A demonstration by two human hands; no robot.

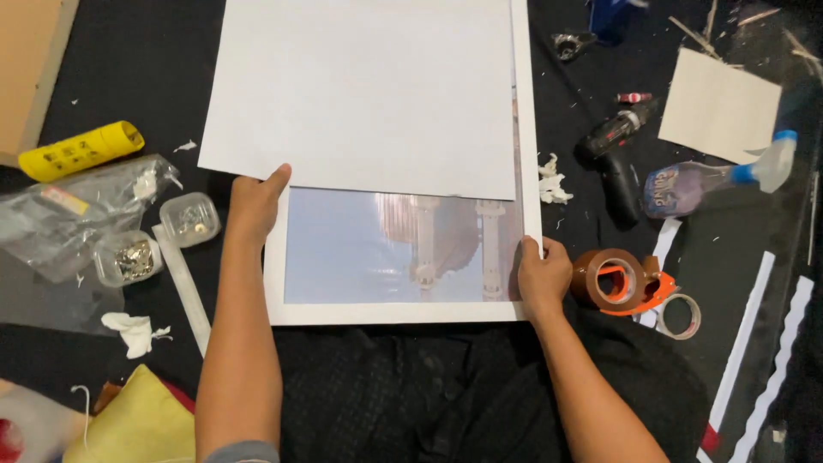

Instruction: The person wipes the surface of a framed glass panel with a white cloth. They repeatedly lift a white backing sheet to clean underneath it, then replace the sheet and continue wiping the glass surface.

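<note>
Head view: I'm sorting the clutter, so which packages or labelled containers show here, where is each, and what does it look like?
Yellow tube: far left, lying flat, cylindrical, dark markings.
Clear plastic bag: left, below the tube, crumpled, small label.
Two small clear boxes: beside the left hand, holding metal bits.
Spray bottle: right, on its side, labelled body, blue and white nozzle.

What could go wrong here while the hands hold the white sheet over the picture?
The left hand pinches only one corner of the white sheet, so it might sag or crease. The right hand presses the picture at its edge, and could leave marks. White scraps lie beside it and could slip under the sheet.
</note>
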